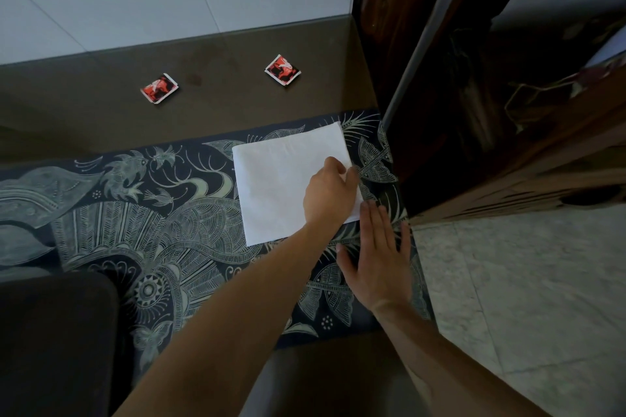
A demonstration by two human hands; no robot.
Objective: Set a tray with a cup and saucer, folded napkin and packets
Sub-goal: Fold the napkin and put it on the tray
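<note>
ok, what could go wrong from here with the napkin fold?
1. The left hand grips the napkin at its right edge only; the fold may come out skewed.
2. The right hand lies flat near the table's edge; the patterned cloth could shift.

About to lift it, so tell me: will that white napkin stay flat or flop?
The white napkin looks thin and soft, so it will likely droop when lifted. It probably weighs little and may slide on the patterned cloth.
</note>
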